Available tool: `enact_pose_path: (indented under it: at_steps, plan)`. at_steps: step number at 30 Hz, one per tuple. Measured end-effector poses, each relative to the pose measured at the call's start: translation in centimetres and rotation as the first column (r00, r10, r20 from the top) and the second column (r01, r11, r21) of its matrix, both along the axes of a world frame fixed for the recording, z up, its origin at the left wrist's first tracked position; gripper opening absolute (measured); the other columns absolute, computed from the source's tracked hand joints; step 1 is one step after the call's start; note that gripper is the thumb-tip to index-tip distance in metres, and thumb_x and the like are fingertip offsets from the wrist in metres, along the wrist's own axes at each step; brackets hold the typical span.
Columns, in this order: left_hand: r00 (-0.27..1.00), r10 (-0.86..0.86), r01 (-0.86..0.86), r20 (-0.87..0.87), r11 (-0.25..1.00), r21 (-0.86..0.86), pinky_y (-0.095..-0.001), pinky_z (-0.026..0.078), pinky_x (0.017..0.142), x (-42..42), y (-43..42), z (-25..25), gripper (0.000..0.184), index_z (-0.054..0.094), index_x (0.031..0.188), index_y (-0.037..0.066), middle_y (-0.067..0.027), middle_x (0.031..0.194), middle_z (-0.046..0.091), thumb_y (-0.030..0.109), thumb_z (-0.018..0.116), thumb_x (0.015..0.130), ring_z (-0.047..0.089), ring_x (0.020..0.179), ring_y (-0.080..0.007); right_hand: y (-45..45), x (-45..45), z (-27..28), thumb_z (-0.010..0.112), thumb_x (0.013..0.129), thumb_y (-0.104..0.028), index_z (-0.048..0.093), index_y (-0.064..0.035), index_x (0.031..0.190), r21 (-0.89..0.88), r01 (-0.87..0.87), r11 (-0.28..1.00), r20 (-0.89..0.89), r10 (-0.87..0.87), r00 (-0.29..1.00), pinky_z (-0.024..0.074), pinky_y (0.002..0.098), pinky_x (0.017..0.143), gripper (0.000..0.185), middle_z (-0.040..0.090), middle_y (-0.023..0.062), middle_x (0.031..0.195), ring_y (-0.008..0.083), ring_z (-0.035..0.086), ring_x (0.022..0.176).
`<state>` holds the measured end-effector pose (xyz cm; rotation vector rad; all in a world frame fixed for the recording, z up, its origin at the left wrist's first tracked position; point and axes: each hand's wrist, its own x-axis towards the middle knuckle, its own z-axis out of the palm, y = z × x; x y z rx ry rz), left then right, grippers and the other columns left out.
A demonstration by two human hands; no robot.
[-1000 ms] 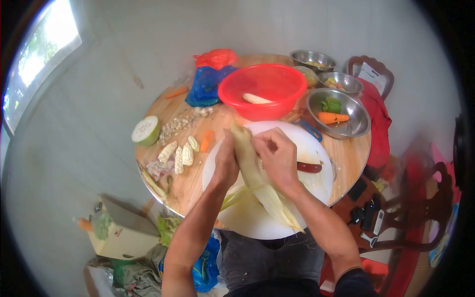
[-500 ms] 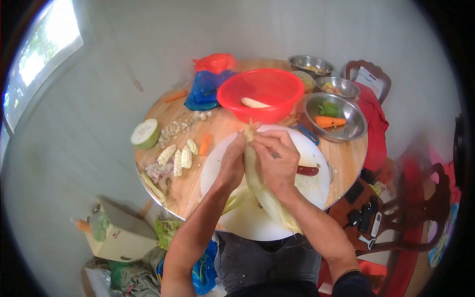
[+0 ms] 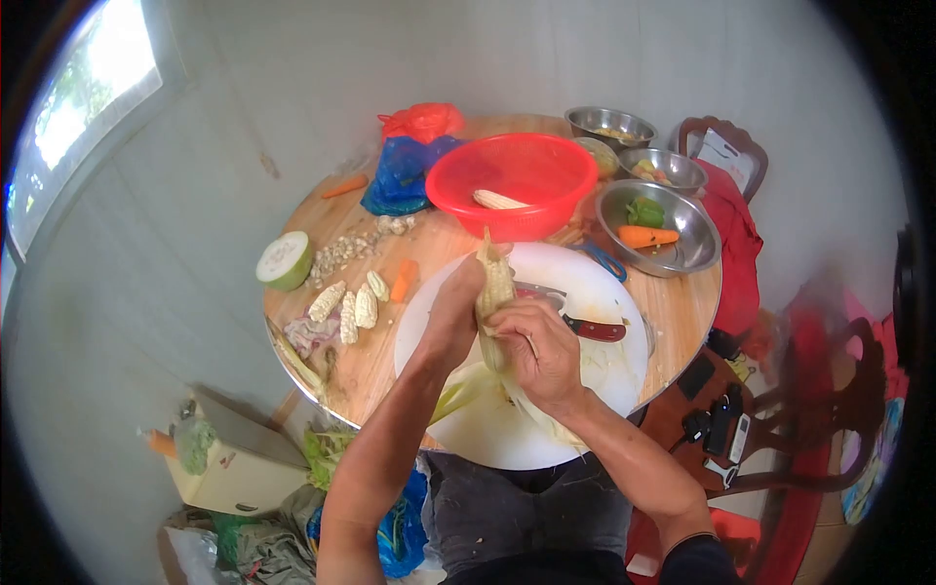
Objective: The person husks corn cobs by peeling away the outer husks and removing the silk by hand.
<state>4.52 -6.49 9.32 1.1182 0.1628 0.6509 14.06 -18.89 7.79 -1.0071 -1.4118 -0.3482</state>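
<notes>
An ear of corn [image 3: 498,284], its kernels bare near the top and pale husk around its lower part, stands upright over the white cutting board [image 3: 429,322]. Around its left side wraps my left hand [image 3: 456,304]. The fingers of my right hand [image 3: 536,353] pinch the husk at the ear's lower right side. A knife with a red-brown handle [image 3: 597,331] lies on the board, right of my hands. Loose husk [image 3: 468,392] lies below the hands. Another ear of corn [image 3: 499,200] rests in the red basin [image 3: 512,156] behind the board.
Several small corn pieces [image 3: 366,306], a carrot piece [image 3: 404,280], garlic [image 3: 341,255] and a cut gourd [image 3: 285,260] are at the left. Blue scissors [image 3: 604,261] and a metal bowl [image 3: 697,239] with a carrot and green pepper stand right. Behind is a blue bag [image 3: 398,175].
My right hand has moved down along the ear, pulling husk with it. Kernels now show at the top, and the knife's blade is in view beside the hands.
</notes>
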Motion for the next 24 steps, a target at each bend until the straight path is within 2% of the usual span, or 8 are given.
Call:
enact_pose_path:
  at_steps: [2,9,10,12,16,19,21,24]
  plan:
    - [0.991,0.103,-0.074,-0.084,0.951,0.300,-0.0326,0.046,0.095,0.0,-0.6,0.5,0.049,0.050,0.143,0.004,-0.0045,0.113,0.060,0.037,0.048,0.108,0.058,0.103,-0.0151,-0.7,-0.2,-0.1,0.070,0.085,0.003,0.066,-0.0018,0.095,-0.128,-0.009,0.992,-0.071,0.000,0.998,0.0523,0.0364,0.075,0.012,0.068,0.0133,0.091,0.0296,0.066,0.083]
    - [0.986,0.167,-0.168,0.024,0.986,0.008,-0.0389,0.056,0.072,-0.5,3.2,-0.8,0.031,0.051,0.118,0.003,-0.0097,0.097,0.060,0.032,0.053,0.105,0.064,0.084,-0.0217,-5.6,-1.9,-4.0,0.066,0.091,0.004,0.066,0.0021,0.098,-0.482,-0.153,0.863,-0.161,0.085,0.983,0.0554,0.0322,0.075,0.008,0.070,0.0148,0.089,0.0270,0.072,0.082]
    - [0.985,0.171,-0.171,0.021,0.985,0.004,-0.0389,0.056,0.072,-0.7,3.6,-1.5,0.031,0.051,0.118,0.003,-0.0097,0.097,0.060,0.032,0.053,0.105,0.064,0.084,-0.0217,-5.9,-1.6,-4.4,0.066,0.091,0.004,0.066,0.0021,0.098,-0.485,-0.157,0.860,-0.163,0.087,0.983,0.0554,0.0322,0.075,0.008,0.070,0.0148,0.089,0.0270,0.072,0.082]
    - [0.993,0.110,-0.111,0.052,0.994,0.020,-0.0386,0.053,0.087,-0.9,3.9,-2.2,0.052,0.044,0.146,0.002,-0.0085,0.107,0.062,0.034,0.053,0.105,0.063,0.095,-0.0219,-6.3,-1.2,-5.0,0.066,0.093,0.003,0.067,0.0020,0.099,-0.500,-0.237,0.833,-0.325,0.074,0.943,0.0556,0.0312,0.074,0.007,0.071,0.0149,0.090,0.0240,0.073,0.084]
    - [0.989,0.141,-0.143,0.038,0.989,0.048,-0.0390,0.052,0.087,-0.4,3.2,-2.6,0.055,0.043,0.147,0.001,-0.0085,0.108,0.061,0.038,0.050,0.106,0.062,0.097,-0.0216,-5.6,-0.2,-3.8,0.067,0.093,-0.006,0.067,-0.0008,0.100,-0.582,-0.225,0.781,-0.196,0.134,0.971,0.0542,0.0386,0.073,0.009,0.070,0.0160,0.088,0.0324,0.070,0.081]
    - [0.990,0.124,-0.129,0.069,0.989,0.067,-0.0369,0.052,0.088,-0.2,2.7,-2.6,0.056,0.046,0.143,0.003,-0.0082,0.112,0.060,0.047,0.046,0.107,0.061,0.100,-0.0197,-2.9,0.9,-1.5,0.071,0.093,-0.020,0.063,-0.0004,0.099,-0.593,-0.366,0.717,-0.490,0.040,0.871,0.0534,0.0408,0.072,0.021,0.068,0.0157,0.082,0.0352,0.069,0.078]
    - [0.996,0.093,-0.091,-0.010,0.991,0.094,-0.0365,0.047,0.097,-0.5,1.6,-1.3,0.067,0.043,0.149,0.004,-0.0083,0.124,0.058,0.056,0.039,0.107,0.058,0.112,-0.0188,-1.3,1.2,2.4,0.072,0.092,-0.035,0.058,-0.0011,0.095,-0.722,0.073,0.688,-0.109,-0.217,0.970,0.0530,0.0425,0.065,0.037,0.065,0.0158,0.077,0.0359,0.067,0.070]
    - [0.995,0.092,-0.081,-0.047,0.977,0.196,-0.0366,0.044,0.103,-0.6,0.7,-0.6,0.073,0.039,0.153,0.004,-0.0085,0.130,0.056,0.060,0.035,0.106,0.056,0.117,-0.0190,0.9,1.3,4.0,0.069,0.092,-0.042,0.054,-0.0029,0.091,-0.560,0.325,0.762,0.120,-0.314,0.942,0.0511,0.0448,0.058,0.042,0.063,0.0149,0.074,0.0372,0.064,0.062]
